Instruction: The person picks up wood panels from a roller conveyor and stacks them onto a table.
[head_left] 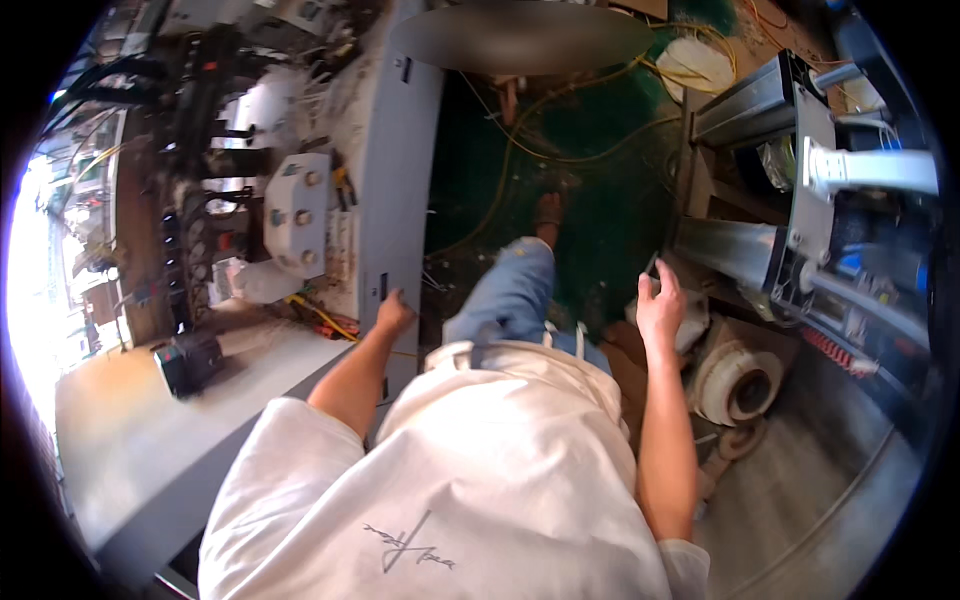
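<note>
My left hand [393, 312] rests on the front edge of a grey metal workbench [400, 170], fingers curled against it, with nothing visibly held. My right hand [660, 303] is raised with fingers apart beside a steel machine frame [780, 180], close to a crumpled white cloth [693, 330] and holding nothing. Below me I see my white shirt, blue jeans and one foot in a sandal [547, 212] on a dark green floor [590, 150].
The bench carries a white block with bolts [297, 210], a white bottle [262, 282], yellow wires [325, 318] and a black device [190, 362]. Yellow cables [560, 95] trail over the floor. A round cream pipe fitting [738, 383] sits at lower right, a white rod [870, 170] at right.
</note>
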